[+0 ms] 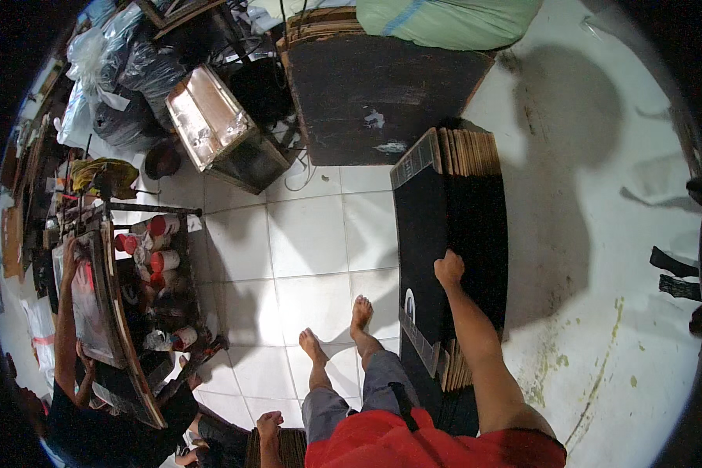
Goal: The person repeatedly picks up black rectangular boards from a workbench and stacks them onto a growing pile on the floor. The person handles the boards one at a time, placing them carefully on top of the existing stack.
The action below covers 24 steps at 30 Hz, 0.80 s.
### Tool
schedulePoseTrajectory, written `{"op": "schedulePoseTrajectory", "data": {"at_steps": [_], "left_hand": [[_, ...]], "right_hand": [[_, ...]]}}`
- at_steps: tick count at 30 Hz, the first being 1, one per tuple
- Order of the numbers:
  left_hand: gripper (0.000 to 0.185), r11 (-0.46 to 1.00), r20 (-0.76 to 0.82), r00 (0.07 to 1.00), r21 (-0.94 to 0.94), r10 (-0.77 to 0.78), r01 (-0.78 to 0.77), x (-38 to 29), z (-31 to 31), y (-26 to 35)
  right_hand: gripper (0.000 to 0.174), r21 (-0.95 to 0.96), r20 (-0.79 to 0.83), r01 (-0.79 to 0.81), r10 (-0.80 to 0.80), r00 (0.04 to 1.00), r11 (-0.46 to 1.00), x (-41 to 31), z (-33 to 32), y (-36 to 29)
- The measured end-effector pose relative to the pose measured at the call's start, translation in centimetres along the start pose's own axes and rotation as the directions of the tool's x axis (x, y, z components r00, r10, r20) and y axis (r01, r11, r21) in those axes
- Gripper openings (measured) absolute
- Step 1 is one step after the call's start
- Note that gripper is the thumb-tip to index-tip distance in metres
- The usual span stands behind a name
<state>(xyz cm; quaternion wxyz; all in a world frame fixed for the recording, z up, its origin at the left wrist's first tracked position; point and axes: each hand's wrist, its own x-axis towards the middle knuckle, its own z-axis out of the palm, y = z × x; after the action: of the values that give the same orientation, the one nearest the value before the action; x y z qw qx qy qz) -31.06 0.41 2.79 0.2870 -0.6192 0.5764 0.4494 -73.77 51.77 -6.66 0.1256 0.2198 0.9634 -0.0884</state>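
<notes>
A row of wooden boards (468, 153) covered with black fabric stands along the wall to my right. Clear strips bearing writing lie across the front face near both ends. My right hand (449, 268), its fingers curled, rests at the top edge of the black fabric (424, 234); whether it pinches the fabric cannot be told. Low at the bottom of the view is my left hand (270, 422), fingers curled in, with nothing visible in it. Right beside it is a stack of brown boards (281, 449), partly cut off by the picture's rim.
At the left, a co-worker's hands (70, 260) hold a framed screen (96, 298) at a rack with red-lidded containers (165, 261). A metal box (228, 128), dark board (380, 105), green bundle (444, 23) and plastic bags (128, 111) stand beyond the tiled floor (307, 234).
</notes>
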Motion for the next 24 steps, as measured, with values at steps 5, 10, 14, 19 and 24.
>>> {"op": "schedulePoseTrajectory", "data": {"at_steps": [5, 10, 14, 19, 24], "left_hand": [[0.026, 1.000, 0.038, 0.999, -0.022, 0.009, -0.008, -1.0, 1.8, 0.9], [0.025, 0.998, 0.042, 0.997, -0.032, 0.064, -0.063, -1.0, 2.6, 1.9], [0.024, 0.997, 0.067, 0.997, -0.059, 0.049, -0.045, -0.3, 2.2, 2.1], [0.021, 0.996, 0.074, 0.994, -0.053, 0.077, -0.074, -1.1, 2.9, 3.4], [0.023, 0.988, 0.179, 0.973, 0.039, 0.143, -0.153, -1.3, 3.9, 6.5]], "right_hand": [[0.026, 0.007, 0.095, -0.049, 0.049, 0.994, 0.999, 0.5, -1.0, 0.1], [0.022, -0.024, 0.094, -0.080, 0.082, 0.992, 0.997, 0.7, -1.2, -0.2], [0.028, -0.060, 0.110, -0.028, 0.034, 0.993, 0.998, 0.6, -2.0, 0.0], [0.042, 0.130, -0.174, 0.011, 0.012, 0.985, 0.991, -3.1, -4.4, -0.5], [0.041, 0.304, -0.112, 0.019, 0.016, 0.994, 0.952, -14.2, -5.1, -1.5]]}}
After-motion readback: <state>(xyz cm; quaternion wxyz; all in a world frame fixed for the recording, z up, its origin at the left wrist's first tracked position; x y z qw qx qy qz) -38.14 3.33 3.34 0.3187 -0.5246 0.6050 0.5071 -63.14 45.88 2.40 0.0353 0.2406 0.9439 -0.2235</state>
